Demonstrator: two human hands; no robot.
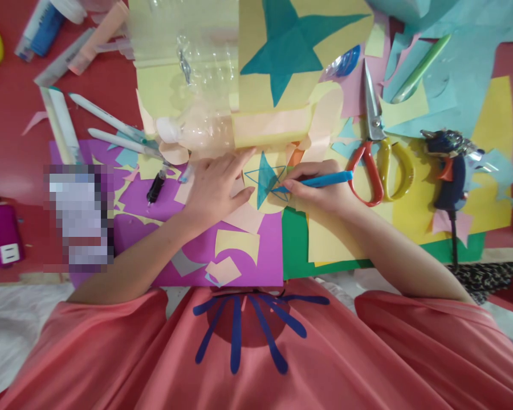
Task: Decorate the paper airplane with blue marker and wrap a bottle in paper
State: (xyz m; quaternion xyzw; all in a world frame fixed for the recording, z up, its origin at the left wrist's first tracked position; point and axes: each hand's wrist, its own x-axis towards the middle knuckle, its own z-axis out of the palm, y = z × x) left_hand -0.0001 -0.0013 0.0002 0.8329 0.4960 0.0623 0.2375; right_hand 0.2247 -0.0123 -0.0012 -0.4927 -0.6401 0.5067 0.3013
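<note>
Yellow paper piece [268, 196] sits centre, near edge of the craft pile, teal star [264, 183] on it. Our left hand [216, 188] lies flat, fingers released, pinning it. Our right hand [320, 191] pinches a blue pen [320, 181], tip at the star's right side. We judge: tracing underway; next stroke needs steady pinning.

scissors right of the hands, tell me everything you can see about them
The scissors lie flat on yellow and pale paper scraps, just right of the right hand. The silvery blades are shut and point away from the person; the looped handles point toward them. One handle is red, the other yellow, both plastic-looking. The tip of the blue pen in that hand reaches the red loop; actual contact can't be told. No hand holds them.
</note>
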